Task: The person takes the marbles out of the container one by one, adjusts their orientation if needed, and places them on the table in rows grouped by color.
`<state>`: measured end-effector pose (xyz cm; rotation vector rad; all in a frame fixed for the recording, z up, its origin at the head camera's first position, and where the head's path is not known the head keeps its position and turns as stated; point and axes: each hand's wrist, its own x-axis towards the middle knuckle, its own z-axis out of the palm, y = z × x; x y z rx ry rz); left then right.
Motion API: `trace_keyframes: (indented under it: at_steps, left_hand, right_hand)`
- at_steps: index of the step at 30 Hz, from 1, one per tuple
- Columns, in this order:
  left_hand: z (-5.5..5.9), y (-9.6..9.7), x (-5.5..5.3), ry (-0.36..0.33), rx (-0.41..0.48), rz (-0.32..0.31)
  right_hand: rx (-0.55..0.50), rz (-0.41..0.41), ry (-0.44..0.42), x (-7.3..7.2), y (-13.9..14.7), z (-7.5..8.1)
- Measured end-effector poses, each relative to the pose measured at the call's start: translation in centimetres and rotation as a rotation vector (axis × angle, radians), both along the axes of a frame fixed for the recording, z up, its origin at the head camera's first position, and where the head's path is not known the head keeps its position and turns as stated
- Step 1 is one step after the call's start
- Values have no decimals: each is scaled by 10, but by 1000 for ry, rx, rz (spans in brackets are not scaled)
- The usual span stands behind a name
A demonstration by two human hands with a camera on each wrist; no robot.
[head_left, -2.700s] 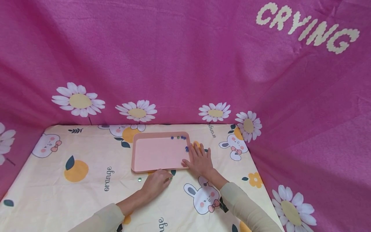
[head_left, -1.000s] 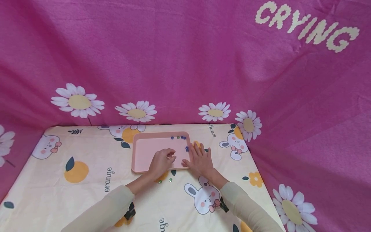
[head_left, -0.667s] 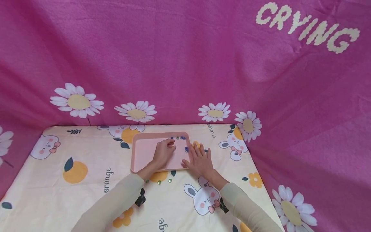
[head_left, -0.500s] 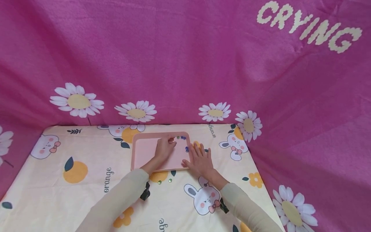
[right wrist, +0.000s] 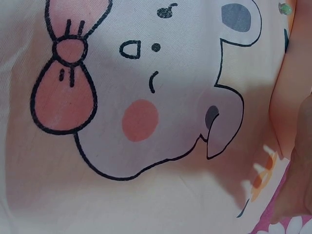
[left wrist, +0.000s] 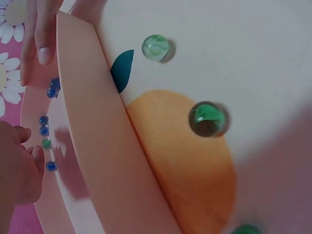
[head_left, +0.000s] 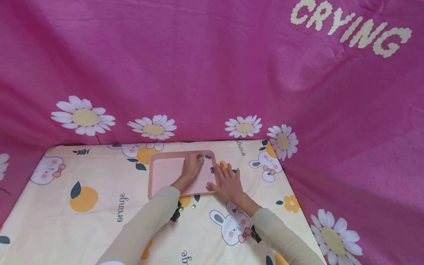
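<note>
five blue marbles (left wrist: 44, 130), one green marble (left wrist: 46, 144) in one tray (head_left: 165, 175); left hand (head_left: 192, 166) grip unclear, right hand (head_left: 228, 183) outspread

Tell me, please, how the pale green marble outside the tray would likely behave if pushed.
The marble looks round, so it would probably roll readily. Its glassy shine suggests it may be slippery to pinch. The tray's raised wall would likely stop it on one side.
</note>
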<state>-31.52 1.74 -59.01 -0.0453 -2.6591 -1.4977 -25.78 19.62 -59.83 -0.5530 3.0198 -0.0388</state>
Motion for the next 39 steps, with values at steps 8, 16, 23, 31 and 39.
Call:
trace_keyframes:
  at_steps: [8, 16, 23, 31, 39]
  left_hand:
    - [0, 6, -12, 66, -130, 30]
    - [0, 8, -15, 37, -195, 23]
    - [-4, 11, -18, 15, -236, 35]
    - [-5, 15, -17, -38, -280, 22]
    - [-6, 17, -19, -5, -336, 24]
  right_hand:
    - [23, -9, -10, 0, 0, 0]
    - [29, -3, -2, 1, -1, 3]
    - [35, -5, 8, 1, -1, 2]
    - [32, -10, -5, 3, -1, -2]
    - [9, -13, 5, 2, 0, 1]
